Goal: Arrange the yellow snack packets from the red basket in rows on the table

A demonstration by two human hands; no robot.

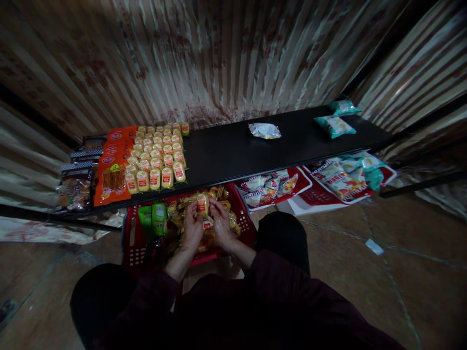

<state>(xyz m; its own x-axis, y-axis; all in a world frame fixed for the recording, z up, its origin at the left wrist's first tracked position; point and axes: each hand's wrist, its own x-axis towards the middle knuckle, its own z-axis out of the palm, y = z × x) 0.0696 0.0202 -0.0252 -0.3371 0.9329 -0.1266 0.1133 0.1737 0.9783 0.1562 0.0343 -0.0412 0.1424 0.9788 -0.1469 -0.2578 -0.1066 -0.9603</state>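
Observation:
A small yellow packaged snack cake (203, 204) is held upright between my two hands, above a red basket (251, 231). My left hand (192, 226) pinches its left side, and my right hand (221, 223) has its fingers closed at the right side. Beneath them the basket holds many more yellow packets and a green packet (159, 218) on the left. On the black shelf (226, 150) just beyond, similar yellow cakes (155, 179) stand in close rows.
Orange snack bags (113, 175) and dark bags (75, 187) lie at the shelf's left end. A white packet (265, 130) and teal packets (334, 125) sit farther right. Two more red baskets (308, 182) of bagged snacks are under the shelf's right half. Patterned curtains (219, 58) hang behind.

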